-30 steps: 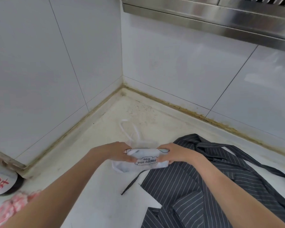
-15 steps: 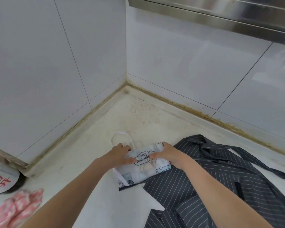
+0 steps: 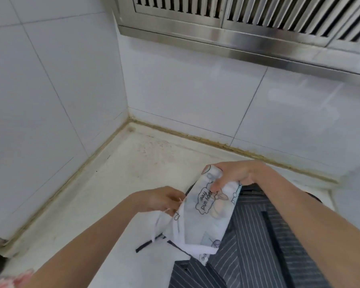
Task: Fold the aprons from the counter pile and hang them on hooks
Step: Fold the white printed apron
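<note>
Right hand (image 3: 233, 175) clenched on folded white printed apron (image 3: 206, 213), lifted for carrying to a hook (none visible); left hand (image 3: 160, 201) pinching its strap (image 3: 157, 229), keeping it tidy; striped apron (image 3: 264, 246) lying near right.

Bare counter (image 3: 121, 183) toward the corner, striped apron (image 3: 258, 246) covering the right

Both forearms bare, no sleeves; left grip (image 3: 161, 201), right grip (image 3: 232, 175) ungloved.

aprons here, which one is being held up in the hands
The white cartoon-print apron, gripped by the right hand and pinched by the left hand. The dark grey pinstriped apron lies flat on the counter, unheld.
</note>
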A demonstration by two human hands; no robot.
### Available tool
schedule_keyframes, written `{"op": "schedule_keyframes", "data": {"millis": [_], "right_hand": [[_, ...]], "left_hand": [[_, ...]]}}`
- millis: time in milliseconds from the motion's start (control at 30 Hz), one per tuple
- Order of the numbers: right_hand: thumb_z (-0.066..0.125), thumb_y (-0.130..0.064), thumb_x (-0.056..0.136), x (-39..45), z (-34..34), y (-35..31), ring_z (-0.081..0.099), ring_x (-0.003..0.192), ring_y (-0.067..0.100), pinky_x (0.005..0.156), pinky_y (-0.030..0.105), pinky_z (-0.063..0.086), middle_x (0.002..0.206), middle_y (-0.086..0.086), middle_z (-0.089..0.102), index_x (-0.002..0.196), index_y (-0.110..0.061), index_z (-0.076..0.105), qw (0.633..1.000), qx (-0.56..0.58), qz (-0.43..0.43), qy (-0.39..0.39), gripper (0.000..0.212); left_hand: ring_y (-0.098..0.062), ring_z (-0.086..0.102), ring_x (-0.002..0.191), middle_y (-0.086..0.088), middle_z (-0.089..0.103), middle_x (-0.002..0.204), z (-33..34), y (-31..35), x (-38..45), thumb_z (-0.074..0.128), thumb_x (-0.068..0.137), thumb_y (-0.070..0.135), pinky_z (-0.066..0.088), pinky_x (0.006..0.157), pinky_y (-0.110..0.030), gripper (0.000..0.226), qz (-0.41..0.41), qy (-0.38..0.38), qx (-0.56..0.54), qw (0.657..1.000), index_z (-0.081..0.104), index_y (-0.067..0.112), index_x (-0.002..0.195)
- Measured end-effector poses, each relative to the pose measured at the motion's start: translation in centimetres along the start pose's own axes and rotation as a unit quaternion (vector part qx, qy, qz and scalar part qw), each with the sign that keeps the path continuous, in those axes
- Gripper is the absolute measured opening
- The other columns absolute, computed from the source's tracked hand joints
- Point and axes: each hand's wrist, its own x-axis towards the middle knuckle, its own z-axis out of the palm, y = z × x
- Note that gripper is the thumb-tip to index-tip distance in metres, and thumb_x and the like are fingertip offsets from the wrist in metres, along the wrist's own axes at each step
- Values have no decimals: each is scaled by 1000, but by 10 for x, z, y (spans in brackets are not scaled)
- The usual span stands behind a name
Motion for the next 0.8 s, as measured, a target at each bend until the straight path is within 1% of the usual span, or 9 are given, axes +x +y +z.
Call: {"op": "schedule_keyframes", "data": {"millis": [100,267,333,400,467,567,600,700,800], "right_hand": [[67,0,82,-37,-8,7,63,109,27,89,39,54,122,19,62,127,-2,53,996,-70,57,-22,47],[70,-6,82,-54,-5,28,61,111,25,90,38,53,127,11,60,131,-9,49,987,-96,119,58,54],[74,-11,80,-59,-3,42,56,114,24,89,34,51,132,8,55,131,-12,46,981,-79,130,121,58],[73,-10,81,-67,0,54,56,110,24,83,32,52,125,7,57,120,-11,48,975,3,119,189,46],[74,-6,77,-69,-2,66,59,105,28,90,40,51,110,11,62,109,-4,50,957,133,91,242,39],[78,-8,63,-76,-6,72,64,104,32,96,49,48,108,20,68,119,3,56,911,311,29,271,61],[77,-9,64,-79,-8,71,66,101,32,94,48,50,107,20,69,118,2,58,898,345,11,273,58],[70,-7,78,-92,-12,62,70,82,27,80,42,56,94,18,72,105,1,63,881,375,-26,286,29],[71,-6,77,-101,-13,57,69,89,29,79,42,57,99,19,71,112,2,62,879,372,-36,296,36]], "left_hand": [[-6,42,55,2,44,66,-7,40,-12,62,90,21,40,56,-17,8,8,34,-4,999,64,17,84],[-5,23,44,12,33,50,-23,98,-39,60,91,24,21,43,-15,17,40,97,-7,994,58,15,77],[-4,22,43,9,35,53,-24,118,-52,55,94,25,21,42,-15,20,57,92,-14,994,61,11,81],[-4,25,43,5,41,59,-23,133,-63,50,97,26,24,42,-14,24,62,75,-29,995,66,8,90],[-6,37,44,1,52,64,-18,141,-70,47,98,20,32,43,-14,25,66,52,-48,995,68,7,98],[-14,64,61,-8,70,87,-8,141,-75,43,97,6,47,50,-17,26,40,26,-45,998,67,9,107],[-16,68,68,-10,72,95,-6,139,-76,43,97,5,48,52,-17,27,18,17,-25,999,66,11,108],[-25,71,85,-11,69,109,-5,134,-77,48,96,8,54,64,-21,28,-55,19,37,998,59,12,121],[-27,71,81,-15,60,120,-9,125,-73,64,89,19,56,80,-28,55,-107,67,36,991,38,5,135]]}}
